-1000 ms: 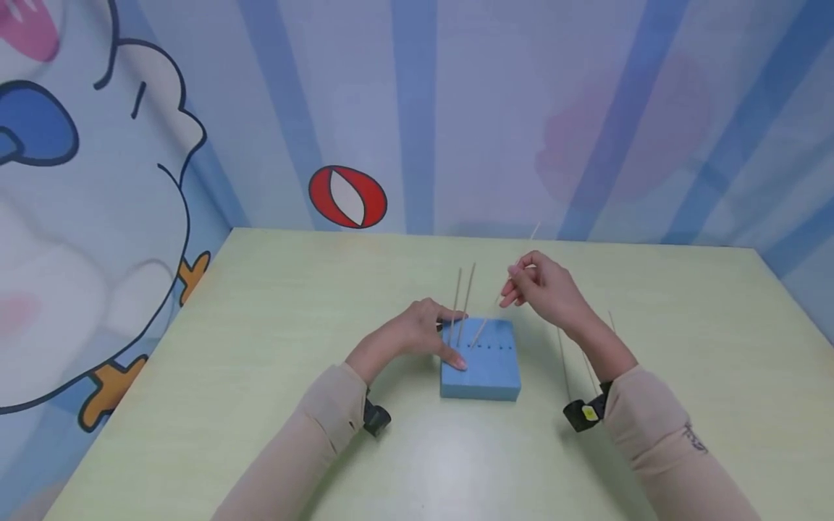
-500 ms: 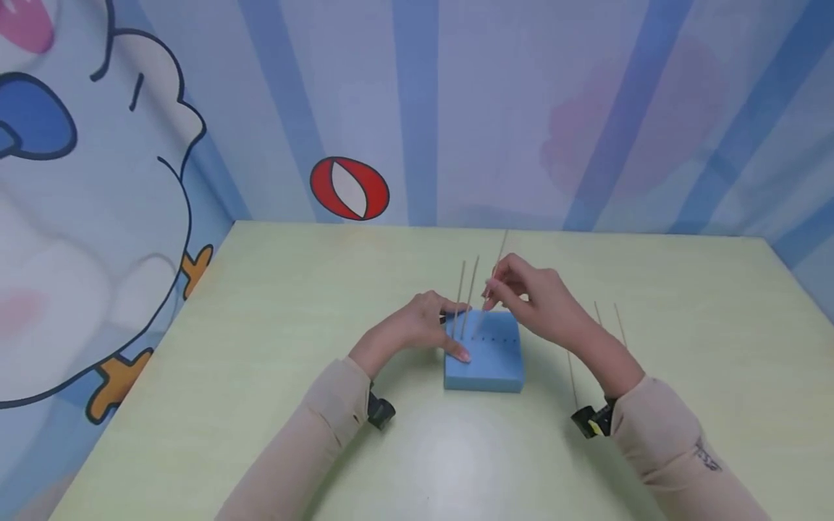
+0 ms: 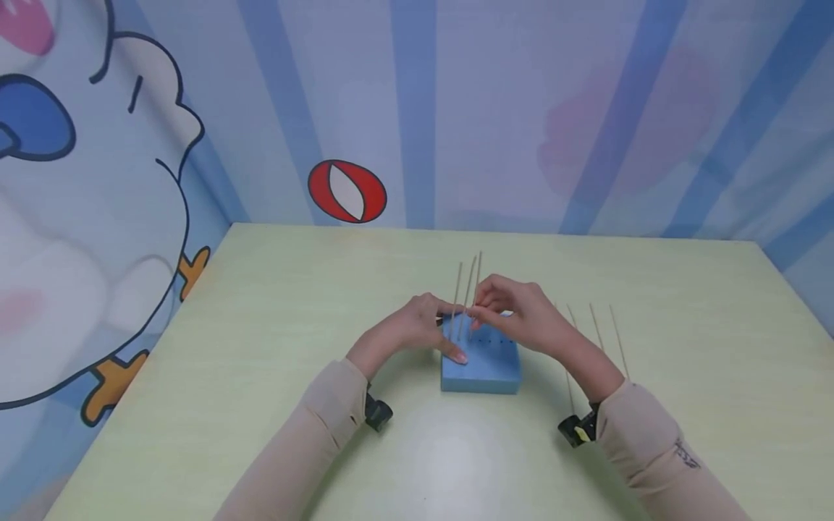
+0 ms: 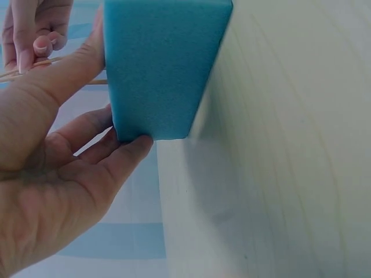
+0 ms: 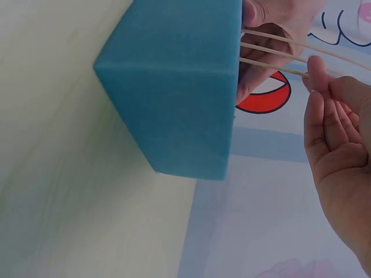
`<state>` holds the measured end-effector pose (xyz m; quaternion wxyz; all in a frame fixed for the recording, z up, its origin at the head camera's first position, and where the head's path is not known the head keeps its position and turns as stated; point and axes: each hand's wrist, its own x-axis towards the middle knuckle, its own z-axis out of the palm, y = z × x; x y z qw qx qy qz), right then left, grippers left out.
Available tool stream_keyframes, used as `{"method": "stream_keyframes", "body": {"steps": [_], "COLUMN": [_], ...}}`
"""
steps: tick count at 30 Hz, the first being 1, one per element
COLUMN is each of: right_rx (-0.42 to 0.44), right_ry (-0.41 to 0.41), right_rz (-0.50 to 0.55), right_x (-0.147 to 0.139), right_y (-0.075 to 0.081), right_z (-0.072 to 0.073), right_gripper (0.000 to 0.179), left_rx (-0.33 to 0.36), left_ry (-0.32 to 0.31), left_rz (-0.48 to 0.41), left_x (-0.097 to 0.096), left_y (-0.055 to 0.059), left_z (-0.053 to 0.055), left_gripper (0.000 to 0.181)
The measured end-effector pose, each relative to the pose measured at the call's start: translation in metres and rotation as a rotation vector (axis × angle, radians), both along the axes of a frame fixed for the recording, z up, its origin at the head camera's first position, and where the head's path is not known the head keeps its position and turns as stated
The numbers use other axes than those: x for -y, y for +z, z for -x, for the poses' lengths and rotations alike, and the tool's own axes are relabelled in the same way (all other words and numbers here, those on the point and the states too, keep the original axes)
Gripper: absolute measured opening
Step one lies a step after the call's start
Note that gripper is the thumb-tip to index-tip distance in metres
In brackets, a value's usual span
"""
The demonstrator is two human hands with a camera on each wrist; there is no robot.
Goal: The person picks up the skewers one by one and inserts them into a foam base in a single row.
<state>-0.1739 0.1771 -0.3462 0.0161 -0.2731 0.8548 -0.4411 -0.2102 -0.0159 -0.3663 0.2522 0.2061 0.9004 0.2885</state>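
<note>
A blue foam block (image 3: 482, 369) with a row of small holes in its top lies on the table. My left hand (image 3: 417, 325) holds its left side, thumb on the top face and fingers at the side and back. Two thin wooden sticks (image 3: 457, 289) stand in the block beside that thumb. Over the top, my right hand (image 3: 517, 311) pinches a third stick (image 3: 478, 266) between thumb and fingertips. In the right wrist view this held stick (image 5: 269, 65) meets the block's top face; how deep it sits is hidden.
Several loose sticks (image 3: 596, 325) lie on the pale table (image 3: 313, 289), partly under the right forearm. A printed backdrop (image 3: 482, 130) stands behind the table's far edge. Each wrist carries a small black camera (image 3: 378, 414).
My right hand has moved left and down with its stick, which went from slanted to nearly upright beside the other two. The left hand stays on the block.
</note>
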Motion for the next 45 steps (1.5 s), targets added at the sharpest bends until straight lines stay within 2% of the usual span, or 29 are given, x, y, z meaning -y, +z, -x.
{"method": "stream_keyframes", "body": {"steps": [6, 14, 20, 24, 29, 37, 41, 45], "right_rx": [0.037, 0.018, 0.007, 0.048, 0.130, 0.281, 0.281, 0.284], "right_ry": [0.005, -0.008, -0.017, -0.094, -0.191, -0.259, -0.273, -0.297], "right_rz": [0.000, 0.007, -0.045, -0.080, -0.100, -0.134, -0.209, -0.268], "right_x": [-0.002, -0.012, -0.020, -0.033, -0.060, -0.107, -0.121, -0.123], "right_y": [-0.004, -0.002, 0.004, 0.006, 0.005, -0.011, -0.020, -0.027], "right_z": [-0.001, -0.002, -0.002, -0.003, -0.009, -0.023, -0.030, -0.031], "right_gripper": [0.006, 0.007, 0.010, 0.022, 0.036, 0.048, 0.047, 0.039], "left_rx": [0.007, -0.005, 0.006, 0.019, 0.048, 0.060, 0.058, 0.047], "left_ry": [0.006, -0.016, -0.002, 0.026, 0.058, 0.066, 0.059, 0.047], "left_rz": [0.007, -0.017, -0.016, -0.007, -0.044, -0.069, -0.062, -0.060], "left_x": [0.000, -0.008, -0.010, -0.008, -0.006, -0.003, -0.001, 0.000], "left_y": [-0.003, -0.002, 0.001, 0.002, 0.003, -0.001, -0.001, -0.001], "left_z": [0.000, 0.003, 0.003, 0.001, -0.001, -0.002, -0.003, -0.003], "left_gripper": [0.091, 0.091, 0.090, 0.089, 0.087, 0.087, 0.087, 0.086]}}
